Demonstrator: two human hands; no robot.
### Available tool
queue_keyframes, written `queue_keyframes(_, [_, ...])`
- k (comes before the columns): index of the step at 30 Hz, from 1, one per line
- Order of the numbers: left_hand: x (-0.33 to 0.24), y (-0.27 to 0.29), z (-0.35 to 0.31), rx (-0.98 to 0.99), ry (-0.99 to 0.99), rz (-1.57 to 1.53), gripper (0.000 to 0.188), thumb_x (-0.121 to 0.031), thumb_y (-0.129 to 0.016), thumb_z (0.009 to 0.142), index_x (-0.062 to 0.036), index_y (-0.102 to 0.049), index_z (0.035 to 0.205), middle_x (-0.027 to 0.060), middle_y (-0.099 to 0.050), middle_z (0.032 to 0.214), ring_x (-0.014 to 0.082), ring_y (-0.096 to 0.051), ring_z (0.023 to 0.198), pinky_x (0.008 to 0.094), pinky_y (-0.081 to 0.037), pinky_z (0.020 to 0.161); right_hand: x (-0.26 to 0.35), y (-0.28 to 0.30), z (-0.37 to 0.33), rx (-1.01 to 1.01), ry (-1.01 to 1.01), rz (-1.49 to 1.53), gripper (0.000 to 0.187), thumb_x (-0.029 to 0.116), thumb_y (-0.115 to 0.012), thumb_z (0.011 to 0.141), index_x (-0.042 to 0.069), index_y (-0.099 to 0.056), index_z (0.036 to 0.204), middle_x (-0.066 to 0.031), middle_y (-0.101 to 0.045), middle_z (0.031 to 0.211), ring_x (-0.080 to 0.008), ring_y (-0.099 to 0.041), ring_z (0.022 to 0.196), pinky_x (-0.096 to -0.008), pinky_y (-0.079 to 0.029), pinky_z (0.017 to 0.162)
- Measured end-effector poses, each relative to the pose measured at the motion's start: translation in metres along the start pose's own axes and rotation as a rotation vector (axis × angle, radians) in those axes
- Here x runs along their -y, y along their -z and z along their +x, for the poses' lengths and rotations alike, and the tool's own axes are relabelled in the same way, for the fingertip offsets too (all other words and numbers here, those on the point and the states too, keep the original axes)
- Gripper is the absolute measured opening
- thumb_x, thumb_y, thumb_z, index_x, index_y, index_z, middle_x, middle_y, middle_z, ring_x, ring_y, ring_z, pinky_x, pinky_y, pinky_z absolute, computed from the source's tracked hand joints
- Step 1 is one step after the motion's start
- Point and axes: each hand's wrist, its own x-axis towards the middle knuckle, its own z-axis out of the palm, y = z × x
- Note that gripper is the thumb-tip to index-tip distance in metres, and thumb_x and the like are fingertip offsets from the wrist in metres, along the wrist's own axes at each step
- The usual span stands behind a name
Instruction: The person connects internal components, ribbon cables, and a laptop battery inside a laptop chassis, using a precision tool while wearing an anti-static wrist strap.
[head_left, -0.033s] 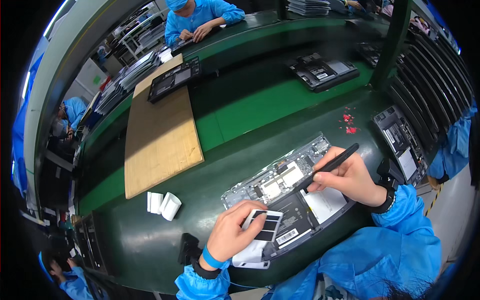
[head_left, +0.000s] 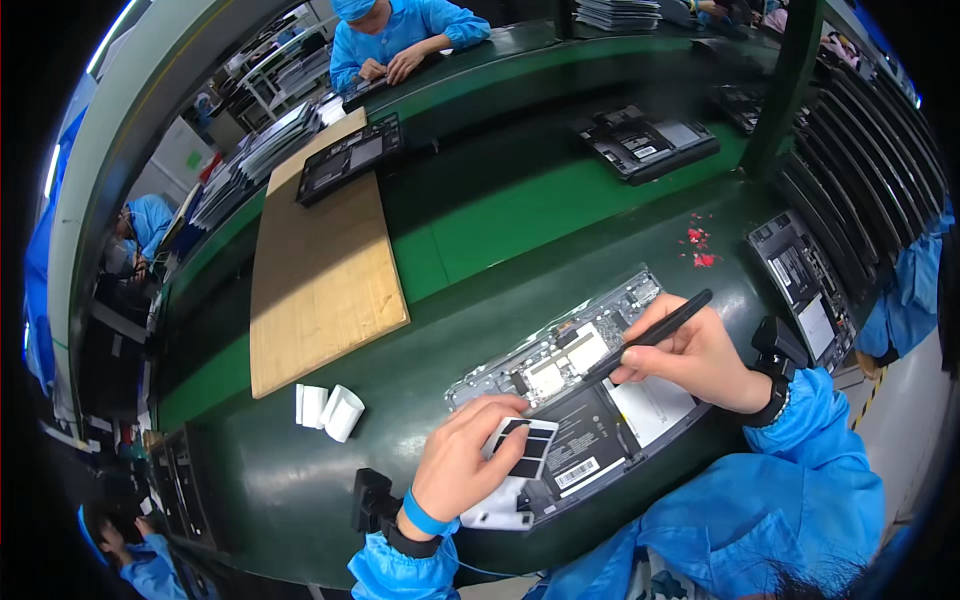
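An opened laptop base (head_left: 462,389) lies on the dark green bench in front of me, its circuit board (head_left: 553,372) and black battery (head_left: 578,440) bare. My left hand (head_left: 467,462) pinches a white backing sheet with black rectangular pads (head_left: 534,450) over the battery's left end. In my right hand (head_left: 683,348) is a slim black pen-like tool (head_left: 672,318), slanting down left toward the seam between board and battery. Its tip is too dark to make out whether it touches. Beneath my left hand, more white sheets or strips (head_left: 500,512) rest by the laptop's near left corner.
Two white rolls (head_left: 342,412) stand left of the laptop, near a wooden board (head_left: 322,300). Red scraps (head_left: 698,250) lie beyond my right hand. Another opened laptop base (head_left: 803,290) sits at right beside a rack of dark panels (head_left: 860,170). A co-worker (head_left: 400,40) sits opposite.
The black tool and my right hand have shifted very slightly left. The padded sheet in my left hand has tilted and moved a little left.
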Motion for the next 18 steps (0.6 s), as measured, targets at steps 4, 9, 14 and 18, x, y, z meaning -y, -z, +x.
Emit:
queue_keyframes(4, [-0.002, -0.003, 0.003, 0.022, -0.003, 0.253, 0.010, -0.015, -0.057, 0.080, -0.0068, -0.056, 0.085, 0.0069, -0.058, 0.108, 0.0279, -0.059, 0.087, 0.0335, -0.048, 0.069, -0.009, -0.014, 0.012, 0.049, -0.002, -0.018, 0.014, 0.003, -0.061, 0.081, 0.000, -0.048, 0.086, -0.0100, -0.061, 0.085, -0.0143, -0.063, 0.081, -0.0215, -0.051, 0.067])
queue_keyframes(9, [0.005, -0.003, 0.008, 0.051, 0.006, 0.265, 0.010, -0.016, -0.054, 0.082, -0.0084, -0.055, 0.087, 0.0058, -0.056, 0.112, 0.0270, -0.059, 0.087, 0.0343, -0.048, 0.066, -0.014, -0.022, 0.023, 0.073, -0.015, -0.131, 0.016, 0.005, -0.063, 0.081, 0.000, -0.048, 0.087, -0.0092, -0.061, 0.083, -0.0128, -0.063, 0.079, -0.0214, -0.050, 0.064])
queue_keyframes(14, [0.014, 0.000, 0.011, 0.074, -0.054, 0.204, 0.010, -0.015, -0.055, 0.081, -0.0068, -0.055, 0.087, 0.0080, -0.057, 0.112, 0.0287, -0.059, 0.087, 0.0333, -0.048, 0.067, -0.026, -0.027, 0.033, 0.015, -0.011, -0.109, 0.018, 0.009, -0.063, 0.082, 0.001, -0.048, 0.086, -0.0086, -0.061, 0.081, -0.0119, -0.063, 0.078, -0.0218, -0.049, 0.061])
queue_keyframes(18, [0.018, -0.006, -0.003, -0.086, -0.124, 0.113, 0.010, -0.011, -0.057, 0.080, -0.0044, -0.055, 0.087, 0.0125, -0.058, 0.110, 0.0310, -0.059, 0.085, 0.0332, -0.047, 0.070, -0.036, -0.032, 0.041, 0.025, -0.035, -0.075, 0.019, 0.010, -0.063, 0.082, 0.001, -0.047, 0.086, -0.0084, -0.061, 0.081, -0.0120, -0.063, 0.078, -0.0218, -0.049, 0.061])
